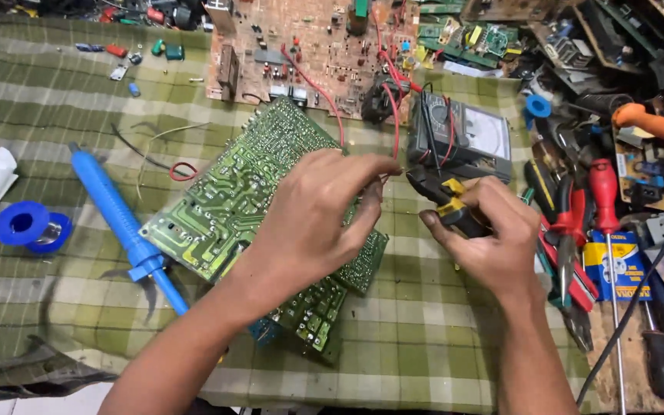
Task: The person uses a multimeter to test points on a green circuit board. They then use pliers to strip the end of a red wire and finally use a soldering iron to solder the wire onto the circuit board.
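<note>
Green circuit board [224, 204], left hand [313, 223], yellow-black cutters [447, 201]

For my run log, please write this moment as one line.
left hand: pinches red wire | right hand: grips cutters at wire | under: green board | near: meter

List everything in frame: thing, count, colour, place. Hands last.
Circuit board: 1, green, centre of the cloth, partly under the left hand.
Brown circuit board: 1, top centre.
Multimeter: 1, grey, above the right hand, red and black leads wrapped around it.
Cutters: 1, black and yellow, in the right hand.
Desoldering pump: 1, blue, left of the green board.
Solder spool: 1, blue, far left.
Screwdriver: 1, red handle, right.
Checked cloth: 1, green.
Left hand: pinching a thin wire over the board.
Right hand: gripping the cutters.
</note>
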